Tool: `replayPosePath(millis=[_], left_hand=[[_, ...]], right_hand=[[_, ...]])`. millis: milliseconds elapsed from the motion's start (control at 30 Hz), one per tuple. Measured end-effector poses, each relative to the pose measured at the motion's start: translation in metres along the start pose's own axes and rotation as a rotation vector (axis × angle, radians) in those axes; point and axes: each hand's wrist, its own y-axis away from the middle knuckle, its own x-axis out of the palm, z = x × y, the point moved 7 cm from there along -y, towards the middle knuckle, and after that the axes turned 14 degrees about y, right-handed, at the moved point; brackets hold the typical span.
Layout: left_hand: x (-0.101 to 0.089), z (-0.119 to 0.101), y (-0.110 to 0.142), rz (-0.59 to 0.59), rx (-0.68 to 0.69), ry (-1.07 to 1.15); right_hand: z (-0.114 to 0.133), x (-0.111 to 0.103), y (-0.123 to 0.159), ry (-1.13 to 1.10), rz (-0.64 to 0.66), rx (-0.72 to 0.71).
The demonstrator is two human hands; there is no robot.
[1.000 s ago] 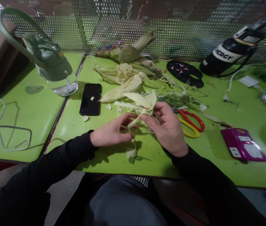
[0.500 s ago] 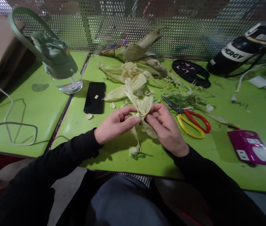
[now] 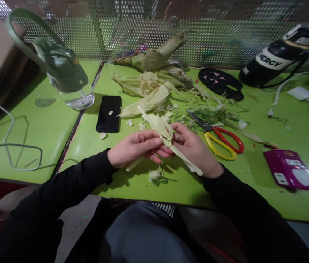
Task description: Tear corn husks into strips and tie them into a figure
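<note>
Two grips meet on one husk piece point(image 3: 158, 124), pale and folded, raised above the green desk point(image 3: 75, 148). The left grip point(image 3: 134, 146) is nearly closed, thumb pressed to the knotted middle and the other fingers curled beneath. The right grip point(image 3: 199, 149) closes on the same middle from the opposite side, its fingertips partly hidden. A looped end of the husk piece points up and away from between the grips; one flat tail slants down across the right grip, and another pale end shows under the left grip.

On the near side of both grips lies a small pale scrap point(image 3: 153, 176) with green strands. Just beyond the grips lies a loose husk leaf point(image 3: 146, 104), with a crumpled husk pile point(image 3: 147, 82) behind it. Past the left grip, to its upper left, is a black phone point(image 3: 108, 120) with a pale fleck on its screen. Just right of the right grip are scissors point(image 3: 225, 143), one handle red and one yellow, and further right sits a purple box point(image 3: 293, 170).
</note>
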Motion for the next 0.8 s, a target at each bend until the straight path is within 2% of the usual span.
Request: replayPosePath(millis=[100,200,333,500,600,733,800], left_hand=[[-0.003,0.0,0.0,-0.035,0.003,-0.016],[-0.005,-0.001,0.0,-0.056,0.026,-0.049],[-0.006,0.004,-0.001,-0.051,0.012,-0.108],[-0.003,0.011,-0.001,-0.005,-0.016,-0.212],[0.004,0.012,0.001,0.037,-0.036,-0.253],[0.01,0.01,0.003,0.062,-0.063,-0.258],[0.008,0.006,0.002,0.03,-0.03,-0.252]], right_hand=[[0.012,-0.011,0.0,0.237,-0.091,-0.132],[0.021,-0.017,0.002,0.334,-0.142,-0.199],[0.021,-0.019,0.005,0.31,-0.234,-0.16],[0.012,-0.013,0.005,0.153,-0.232,-0.068],[0.005,-0.016,0.005,0.097,-0.279,-0.015],[0.005,-0.024,0.008,0.106,-0.352,-0.019],[0.012,-0.027,0.008,0.204,-0.331,-0.047]])
